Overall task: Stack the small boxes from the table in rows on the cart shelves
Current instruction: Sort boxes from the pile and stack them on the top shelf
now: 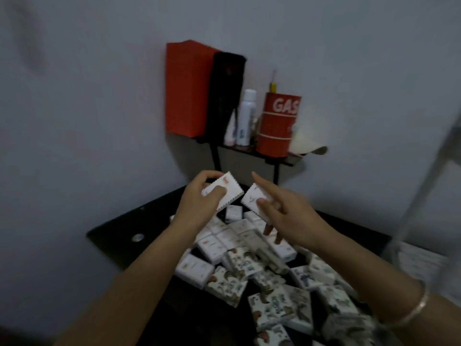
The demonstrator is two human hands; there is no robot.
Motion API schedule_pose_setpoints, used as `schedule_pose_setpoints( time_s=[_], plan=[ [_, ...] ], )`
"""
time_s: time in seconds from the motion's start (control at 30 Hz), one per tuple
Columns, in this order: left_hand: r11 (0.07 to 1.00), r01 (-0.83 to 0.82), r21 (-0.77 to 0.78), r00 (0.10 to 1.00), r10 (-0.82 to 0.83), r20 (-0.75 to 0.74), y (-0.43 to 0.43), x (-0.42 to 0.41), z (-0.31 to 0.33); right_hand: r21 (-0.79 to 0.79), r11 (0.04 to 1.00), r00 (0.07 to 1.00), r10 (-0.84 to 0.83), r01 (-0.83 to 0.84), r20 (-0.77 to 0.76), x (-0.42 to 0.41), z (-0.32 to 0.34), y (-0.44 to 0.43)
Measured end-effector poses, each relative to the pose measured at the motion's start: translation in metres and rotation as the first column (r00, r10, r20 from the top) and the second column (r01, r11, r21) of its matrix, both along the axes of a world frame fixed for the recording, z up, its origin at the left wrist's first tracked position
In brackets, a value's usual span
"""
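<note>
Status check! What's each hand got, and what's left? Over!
Left hand grips a box. Right hand pinches second box. Pile lies on table, under both hands.

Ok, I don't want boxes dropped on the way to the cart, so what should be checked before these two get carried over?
1. Left hand grips a small white cardboard box: ok.
2. Right hand pinches a second small white box, thumb on top: ok.
3. The two held boxes are apart, with a narrow gap between them: ok.
4. Both are held above the pile of small boxes on the black table: ok.
5. Where to set them down: cannot tell; only a blurred pale frame shows at the right edge.
</note>
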State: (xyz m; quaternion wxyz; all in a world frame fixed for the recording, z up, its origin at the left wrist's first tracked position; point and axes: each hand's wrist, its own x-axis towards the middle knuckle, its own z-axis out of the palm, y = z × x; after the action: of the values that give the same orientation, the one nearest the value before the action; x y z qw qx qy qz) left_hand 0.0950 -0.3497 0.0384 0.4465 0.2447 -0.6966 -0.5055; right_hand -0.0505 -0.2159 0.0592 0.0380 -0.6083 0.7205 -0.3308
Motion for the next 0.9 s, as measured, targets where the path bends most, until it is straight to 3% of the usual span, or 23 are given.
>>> schedule_pose_setpoints(
  time_s=[0.13, 0.27, 0.37, 0.5, 0.6, 0.7, 0.83, 0.9],
  plan=[
    [0.988, 0.154, -0.013, 0.972, -0.153, -0.180, 0.050, -0.049, 0.053, -0.215, 0.954, 0.964, -0.239, 0.210, -0.119, -0.008, 0.058, 0.076],
    [0.951, 0.285, -0.118, 0.885, -0.309, -0.349, 0.108, -0.092, 0.105, -0.445, 0.819, 0.868, -0.470, 0.361, -0.159, -0.013, 0.114, 0.154],
    [0.882, 0.367, -0.296, 0.841, -0.451, -0.298, 0.156, -0.121, 0.143, -0.522, 0.737, 0.813, -0.568, 0.430, -0.131, -0.020, 0.149, 0.204],
    [0.855, 0.334, -0.396, 0.841, -0.460, -0.283, 0.208, -0.149, 0.189, -0.637, 0.615, 0.768, -0.638, 0.464, -0.056, -0.032, 0.182, 0.263],
    [0.842, 0.332, -0.426, 0.813, -0.484, -0.324, 0.235, -0.165, 0.219, -0.664, 0.547, 0.635, -0.760, 0.509, -0.139, -0.048, 0.199, 0.304],
    [0.812, 0.344, -0.472, 0.833, -0.495, -0.246, 0.259, -0.179, 0.238, -0.647, 0.492, 0.470, -0.853, 0.582, -0.226, -0.075, 0.210, 0.338],
    [0.760, 0.362, -0.539, 0.878, -0.472, -0.075, 0.288, -0.203, 0.248, -0.541, 0.442, 0.395, -0.895, 0.716, -0.208, -0.117, 0.216, 0.377],
    [0.737, 0.369, -0.567, 0.888, -0.459, -0.018, 0.302, -0.212, 0.252, -0.452, 0.450, 0.359, -0.892, 0.770, -0.276, -0.130, 0.214, 0.394]
  ],
)
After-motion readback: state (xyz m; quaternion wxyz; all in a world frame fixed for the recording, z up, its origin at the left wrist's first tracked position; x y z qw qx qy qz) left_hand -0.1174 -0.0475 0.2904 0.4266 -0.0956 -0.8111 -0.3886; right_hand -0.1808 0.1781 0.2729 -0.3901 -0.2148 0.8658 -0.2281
